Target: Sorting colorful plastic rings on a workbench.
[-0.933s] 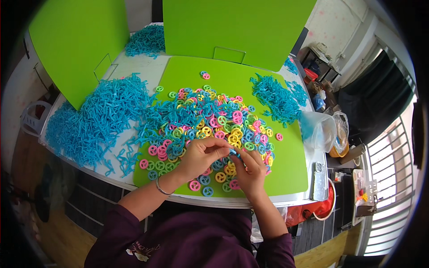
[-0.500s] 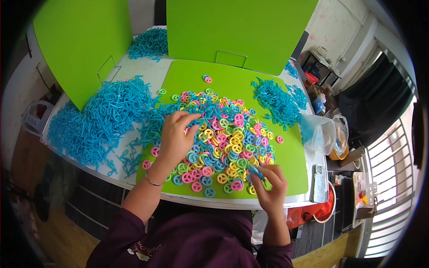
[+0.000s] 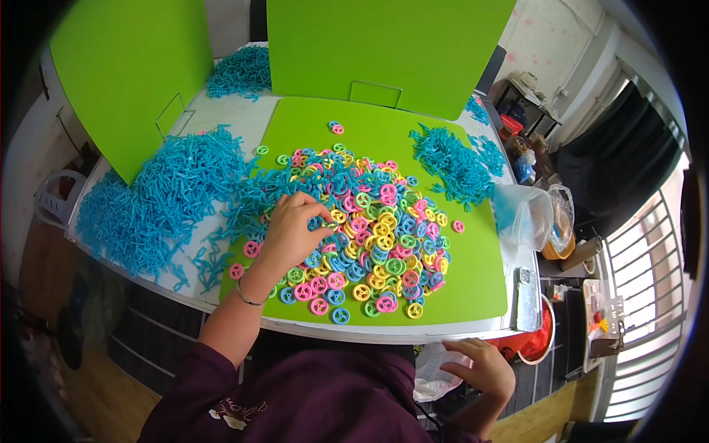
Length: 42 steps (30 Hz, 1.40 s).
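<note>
My left hand (image 3: 297, 230) is over the left part of a pile of small pink, yellow, green and blue plastic wheels (image 3: 384, 229). Its thumb and forefinger pinch what looks like a small yellow-green wheel (image 3: 330, 224), mostly covered by the fingertips. Mixed into the pile, beyond and left of this hand, are small blue forked plastic pieces (image 3: 258, 193). My right hand (image 3: 484, 367) hangs off the table's front edge, beside a white plastic bag (image 3: 434, 375). Its thumb stands apart from the fingers, and nothing shows in it.
A large heap of blue pieces (image 3: 173, 196) covers the table's left side; a smaller heap (image 3: 452, 162) lies right. Green boards (image 3: 391, 52) stand upright behind the green mat (image 3: 473, 295). A clear bag (image 3: 523, 215) and a phone-like object (image 3: 526, 299) lie at the right edge.
My right hand has left the pile's front right, moving down past the table edge; the blue and green pieces it held are gone from it. My left fingers have closed to a pinch.
</note>
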{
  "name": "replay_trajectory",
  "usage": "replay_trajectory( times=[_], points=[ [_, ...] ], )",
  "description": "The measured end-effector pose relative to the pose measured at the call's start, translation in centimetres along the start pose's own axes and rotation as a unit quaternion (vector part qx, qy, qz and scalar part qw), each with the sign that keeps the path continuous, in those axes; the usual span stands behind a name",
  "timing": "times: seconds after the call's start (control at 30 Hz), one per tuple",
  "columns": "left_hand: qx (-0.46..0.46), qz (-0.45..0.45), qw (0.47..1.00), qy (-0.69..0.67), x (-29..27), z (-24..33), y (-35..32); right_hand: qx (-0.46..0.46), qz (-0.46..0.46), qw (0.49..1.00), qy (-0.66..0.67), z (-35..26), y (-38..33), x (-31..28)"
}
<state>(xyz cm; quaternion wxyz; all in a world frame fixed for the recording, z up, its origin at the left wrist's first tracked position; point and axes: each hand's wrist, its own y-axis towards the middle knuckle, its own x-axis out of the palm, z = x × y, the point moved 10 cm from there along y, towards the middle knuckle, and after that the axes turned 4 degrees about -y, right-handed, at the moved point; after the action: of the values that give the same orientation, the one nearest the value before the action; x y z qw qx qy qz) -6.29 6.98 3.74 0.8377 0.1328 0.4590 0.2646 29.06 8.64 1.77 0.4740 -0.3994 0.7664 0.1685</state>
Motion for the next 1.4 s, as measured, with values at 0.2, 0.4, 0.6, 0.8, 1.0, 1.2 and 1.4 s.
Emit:
replay_trajectory(
  times=[0.2,0.4,0.6,0.8,1.0,1.2,1.4],
  points=[
    [-0.174,-0.049,0.852,-0.491,2.3,-1.9,-0.2,-0.125,0.148,0.969,0.154,-6.8,6.8,-2.5],
    [-0.171,-0.118,0.826,-0.524,4.6,0.5,-1.3,-0.172,0.357,0.916,-0.058,-13.6,13.7,-2.1],
    [-0.178,-0.129,0.796,-0.564,4.4,0.9,-1.3,-0.217,0.363,0.889,-0.176,-13.5,14.6,0.0],
    [0.044,-0.06,0.997,-0.022,2.9,2.1,-1.5,-0.075,0.176,0.898,0.397,-5.6,18.1,1.5],
    [0.016,0.032,0.985,-0.17,0.9,2.1,-0.5,0.006,0.041,0.72,0.693,-4.9,18.9,4.7],
    [-0.179,-0.069,0.821,-0.538,5.0,0.4,-1.4,0.035,0.051,0.796,0.603,-5.3,18.8,4.8],
    [-0.169,-0.086,0.809,-0.556,6.0,0.7,-1.7,0.025,0.009,0.743,0.668,-6.8,18.6,4.9]
  ],
)
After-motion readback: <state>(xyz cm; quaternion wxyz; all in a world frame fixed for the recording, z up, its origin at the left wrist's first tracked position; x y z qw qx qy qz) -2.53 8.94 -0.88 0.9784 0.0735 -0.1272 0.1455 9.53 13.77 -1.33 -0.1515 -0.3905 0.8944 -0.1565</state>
